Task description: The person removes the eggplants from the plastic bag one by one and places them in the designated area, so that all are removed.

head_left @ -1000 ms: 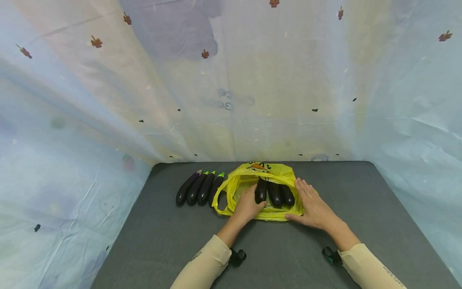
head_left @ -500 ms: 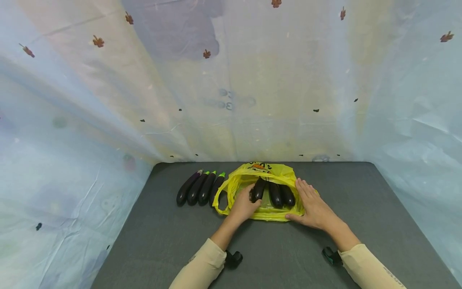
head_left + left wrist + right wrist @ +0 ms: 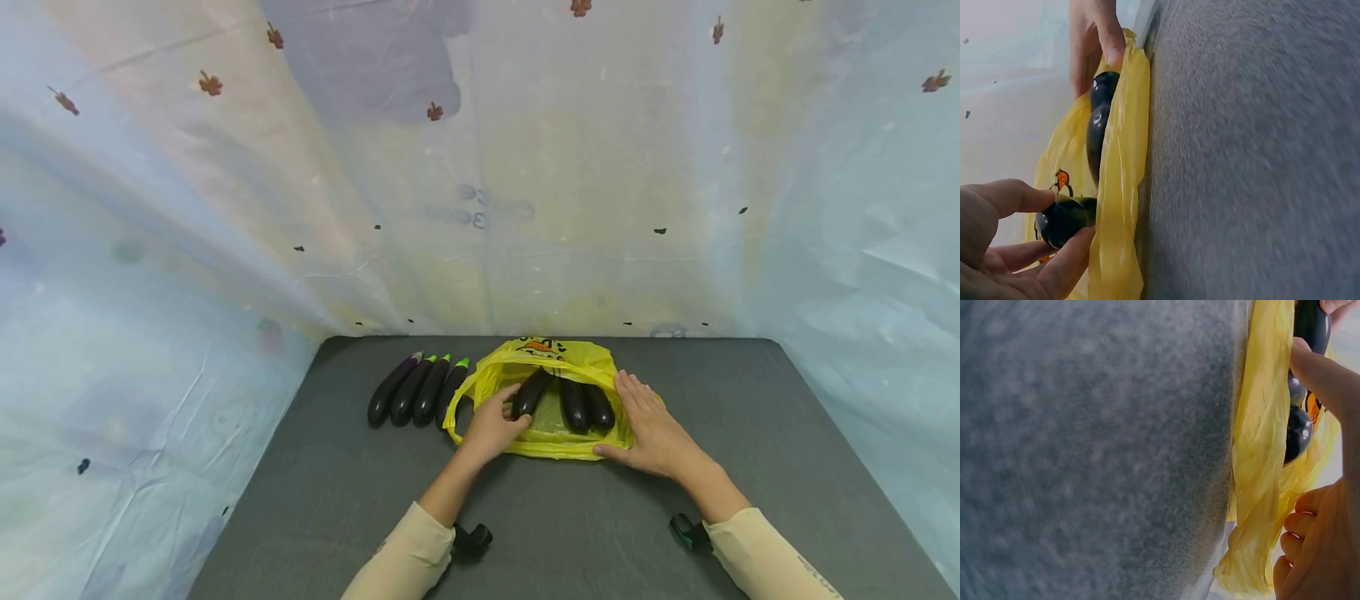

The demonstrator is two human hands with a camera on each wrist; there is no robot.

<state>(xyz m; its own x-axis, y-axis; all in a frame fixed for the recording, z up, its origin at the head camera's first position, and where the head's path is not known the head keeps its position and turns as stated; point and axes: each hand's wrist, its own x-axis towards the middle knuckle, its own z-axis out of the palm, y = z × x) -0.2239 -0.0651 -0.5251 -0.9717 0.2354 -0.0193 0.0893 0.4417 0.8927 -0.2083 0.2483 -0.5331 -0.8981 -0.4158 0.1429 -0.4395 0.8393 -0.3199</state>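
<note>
A yellow plastic bag (image 3: 584, 356) lies on its side with its mouth toward me, and three dark eggplants are inside. My left hand (image 3: 489, 431) pinches the near end of the leftmost eggplant (image 3: 531, 394) between thumb and fingers, as the left wrist view shows with that eggplant (image 3: 1060, 222). The eggplant's far end is hidden under the bag's upper flap. Side by side to its right lie the other two, a middle eggplant (image 3: 574, 408) and a right one (image 3: 600, 407). My right hand (image 3: 654, 435) rests against the bag's right side, fingers extended, thumb at the front rim.
Several more eggplants (image 3: 403, 392) lie in a row on the grey table (image 3: 577, 533), left of the bag; the nearest is partly covered by a bag handle (image 3: 452, 421). A patterned plastic sheet (image 3: 525, 275) hangs behind the table.
My left hand has moved left within the bag mouth, shifting the eggplant's near end left and widening the gap to the other two. My right hand stays in place.
</note>
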